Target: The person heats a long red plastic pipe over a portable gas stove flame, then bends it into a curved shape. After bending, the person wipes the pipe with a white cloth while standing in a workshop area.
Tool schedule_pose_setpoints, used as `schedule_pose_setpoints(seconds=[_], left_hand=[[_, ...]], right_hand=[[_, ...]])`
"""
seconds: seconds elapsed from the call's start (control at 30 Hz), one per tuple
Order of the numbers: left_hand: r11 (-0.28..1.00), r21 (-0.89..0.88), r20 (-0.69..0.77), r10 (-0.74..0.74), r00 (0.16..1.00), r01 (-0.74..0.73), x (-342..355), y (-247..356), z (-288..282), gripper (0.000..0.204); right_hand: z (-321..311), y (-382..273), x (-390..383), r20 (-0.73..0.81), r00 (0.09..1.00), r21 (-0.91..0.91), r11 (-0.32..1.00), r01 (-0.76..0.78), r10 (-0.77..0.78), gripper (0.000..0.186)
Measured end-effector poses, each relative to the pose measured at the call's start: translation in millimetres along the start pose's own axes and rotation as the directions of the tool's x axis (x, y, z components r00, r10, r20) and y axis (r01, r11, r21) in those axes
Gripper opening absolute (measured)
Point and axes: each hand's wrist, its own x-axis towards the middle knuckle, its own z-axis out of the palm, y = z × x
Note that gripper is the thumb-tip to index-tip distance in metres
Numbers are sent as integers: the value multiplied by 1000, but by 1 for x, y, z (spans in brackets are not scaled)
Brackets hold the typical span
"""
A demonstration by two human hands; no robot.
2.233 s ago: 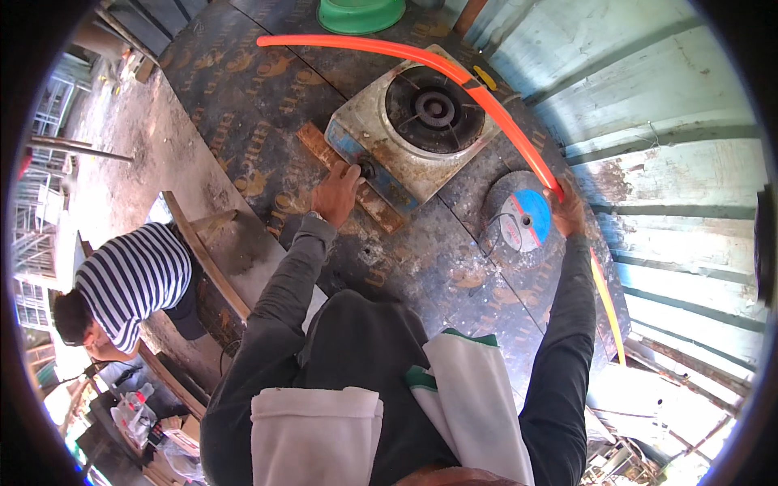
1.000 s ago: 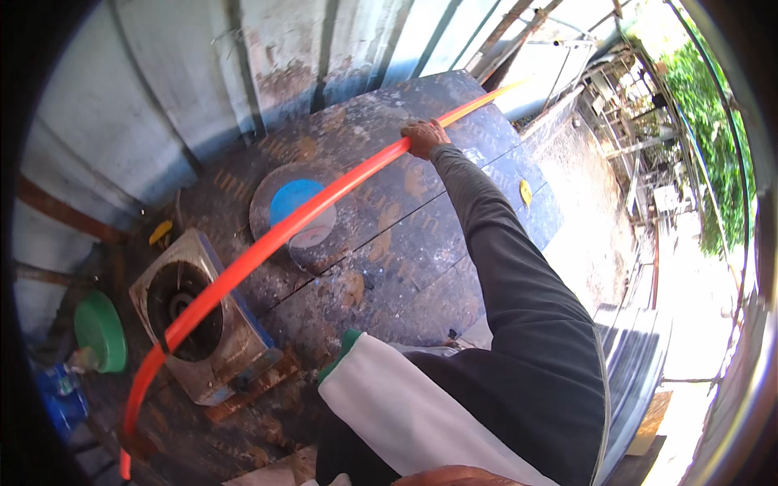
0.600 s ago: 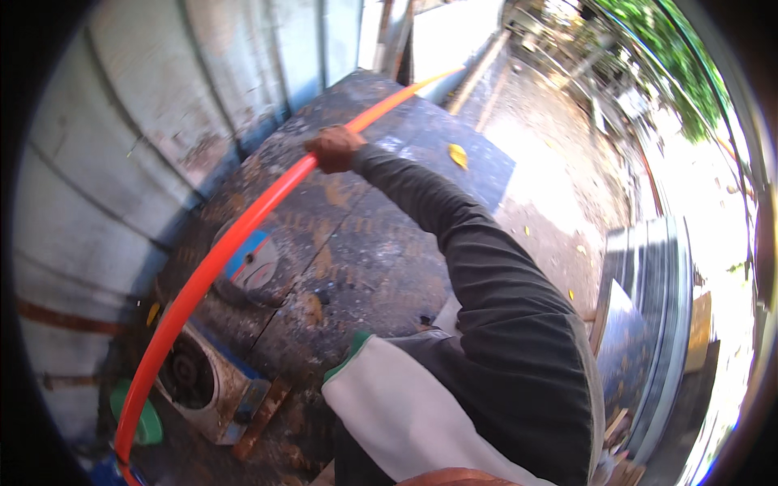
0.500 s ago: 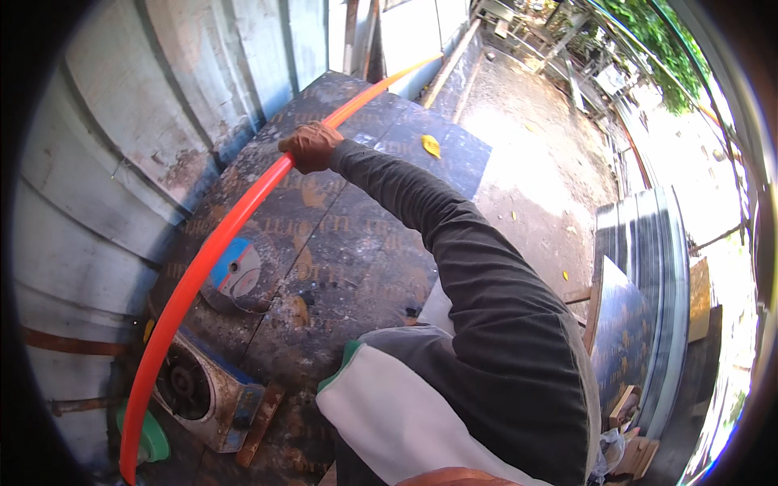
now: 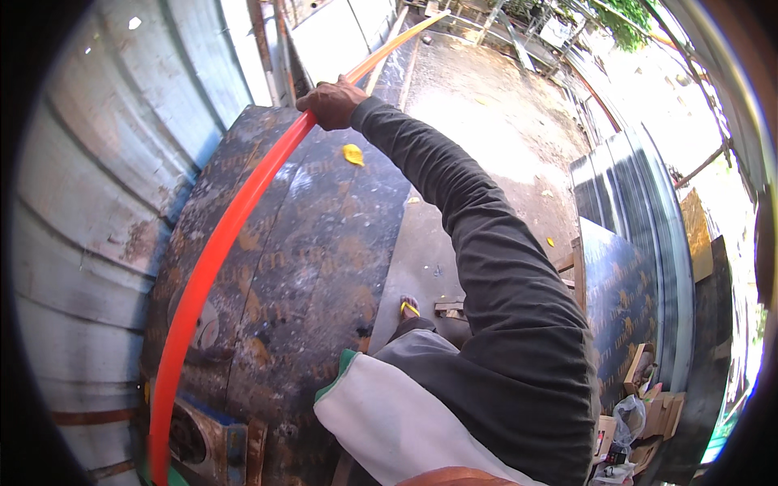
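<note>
- the right hand is closed around a long, curved, orange-red pipe, gripping it near its far part; its dark grey sleeve reaches in from the lower right.
- the left hand is out of view, so i cannot tell whether it is wide, narrow or holding something.
- the pipe arcs across the left side of a dark, stained, printed desk; one end points past the far edge, the other runs down to the lower rim of the view. whether it touches the surface below is hard to tell.
- a flat, round, greyish disc lies on the desk, partly behind the pipe.
- nearer the person, a worn metal stove with a dark round burner sits beside a narrow brown strip.
- a yellow leaf lies near the desk's far right edge, below the right hand in the view.
- a pale corrugated metal wall stands along the left.
- a white towel with a green edge hangs over the person's front.
- a foot in a yellow-strapped sandal shows on the floor, right of the desk.
</note>
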Motion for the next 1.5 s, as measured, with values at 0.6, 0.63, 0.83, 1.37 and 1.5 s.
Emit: schedule_pose_setpoints(seconds=[0.6,0.63,0.83,1.37,1.5], left_hand=[[971,-6,-303,228,926,-241,-1,383,-136,48],[971,4,-323,227,919,-238,0,417,-149,47],[980,-20,-206,189,960,-197,-36,658,-199,28],[864,44,-287,492,822,-502,46,1062,-150,36],[911,12,-119,410,904,-412,1,1308,-114,47]], right_hand=[[189,764,-146,49,974,357,907,-224,221,14],[197,809,-155,83,959,406,870,-280,269,14],[247,895,-154,-20,990,17,990,-142,142,8],[388,1323,-155,136,912,40,918,-394,386,21],[332,1423,-150,181,794,-174,814,-554,580,30]])
